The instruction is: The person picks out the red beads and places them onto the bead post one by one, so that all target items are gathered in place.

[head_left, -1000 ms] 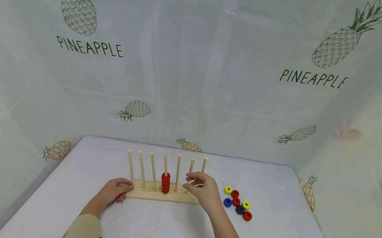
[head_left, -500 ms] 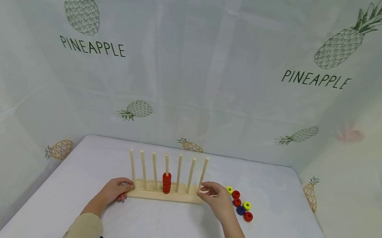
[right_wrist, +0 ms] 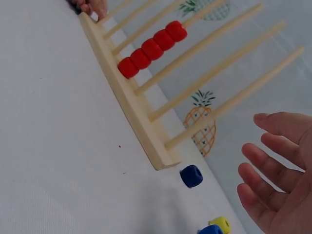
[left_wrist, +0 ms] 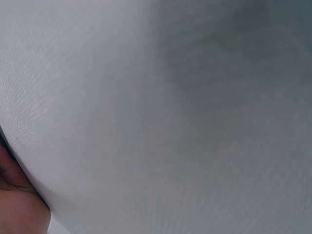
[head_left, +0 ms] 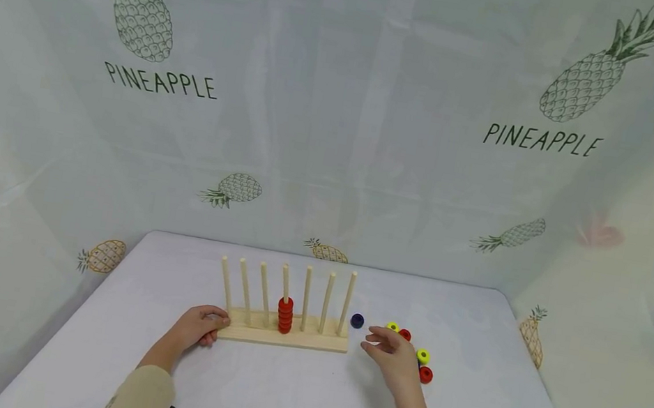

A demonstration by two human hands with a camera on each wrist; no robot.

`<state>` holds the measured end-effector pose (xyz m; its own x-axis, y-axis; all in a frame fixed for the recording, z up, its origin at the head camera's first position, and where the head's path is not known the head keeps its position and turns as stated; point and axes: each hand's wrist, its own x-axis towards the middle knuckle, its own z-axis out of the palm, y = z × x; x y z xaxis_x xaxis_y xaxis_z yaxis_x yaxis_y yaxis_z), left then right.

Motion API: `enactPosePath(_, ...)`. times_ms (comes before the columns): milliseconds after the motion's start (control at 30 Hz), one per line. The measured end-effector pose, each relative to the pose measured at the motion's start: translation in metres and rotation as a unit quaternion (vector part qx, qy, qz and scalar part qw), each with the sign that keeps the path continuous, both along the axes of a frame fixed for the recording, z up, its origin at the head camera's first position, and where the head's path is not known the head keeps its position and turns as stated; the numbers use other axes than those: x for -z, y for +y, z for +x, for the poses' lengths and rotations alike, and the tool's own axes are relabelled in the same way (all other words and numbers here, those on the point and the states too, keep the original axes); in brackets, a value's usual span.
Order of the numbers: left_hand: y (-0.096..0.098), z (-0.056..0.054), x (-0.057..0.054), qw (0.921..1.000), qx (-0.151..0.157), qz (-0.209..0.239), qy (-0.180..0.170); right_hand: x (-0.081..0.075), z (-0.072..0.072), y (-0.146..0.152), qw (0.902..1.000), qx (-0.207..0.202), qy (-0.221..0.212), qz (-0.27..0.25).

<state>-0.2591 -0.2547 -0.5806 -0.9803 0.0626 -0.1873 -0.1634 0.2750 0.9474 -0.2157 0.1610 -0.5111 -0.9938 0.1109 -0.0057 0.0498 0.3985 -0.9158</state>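
1. Your wooden peg rack (head_left: 306, 341) stands on the white counter (head_left: 261, 391), its long axis running left to right across in front of you, roughly in line with the counter's far edge
2. Its seven pegs rise from the base in a single row, their free ends pointing up
3. On the fourth peg from your left, the middle one, you have a stack of five red beads (head_left: 285, 315), threaded one on another down to the base, with the peg's tip standing out above them
4. Your left grip (head_left: 200, 324) is clamped on the rack's left end, thumb over the base
5. Your right grip (head_left: 395, 362) is apart, fingers loosely bent and holding nothing, raised to the right of the rack
6. A dark blue bead (head_left: 357, 320) sits on the counter just beyond the rack's right end, apart from both the base and your fingers; you cannot tell for sure which way its hole faces
7. Past your right grip lie loose beads, partly hidden by it: a yellow bead (head_left: 392, 327) near a red bead (head_left: 405, 335), then a second yellow bead (head_left: 423, 356), its hole facing up, and another red bead (head_left: 425, 374) nearer you
8. Your right wrist view also shows a brighter blue bead (right_wrist: 210, 229), cut by the lower edge
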Motion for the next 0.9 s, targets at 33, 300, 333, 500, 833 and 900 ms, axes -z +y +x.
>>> enactPosePath(33, 0.000, 0.000, 0.000, 1.0000, 0.000, -0.002, 0.000, 0.001, 0.000, 0.002, 1.0000, 0.005, -0.001, 0.000)
enactPosePath(300, 0.002, 0.000, -0.001, 1.0000, -0.001, -0.004, 0.004, 0.006, 0.007, 0.016, 0.9996, 0.026, 0.006, 0.014)
enactPosePath(333, 0.002, 0.000, -0.001, 1.0000, 0.000, -0.003, 0.004, 0.006, 0.008, 0.017, 0.9995, 0.027, 0.004, 0.014)
enactPosePath(500, 0.001, 0.001, 0.000, 1.0000, 0.001, 0.001, 0.006, 0.014, 0.010, 0.025, 0.9993, 0.037, 0.005, 0.010)
enactPosePath(833, 0.003, 0.002, -0.003, 0.9999, 0.000, -0.006, 0.012, 0.030, 0.016, 0.042, 0.9967, 0.081, 0.008, -0.010)
enactPosePath(900, 0.003, 0.002, -0.003, 0.9999, -0.002, -0.008, 0.013, 0.033, 0.016, 0.045, 0.9957, 0.091, 0.006, -0.012)
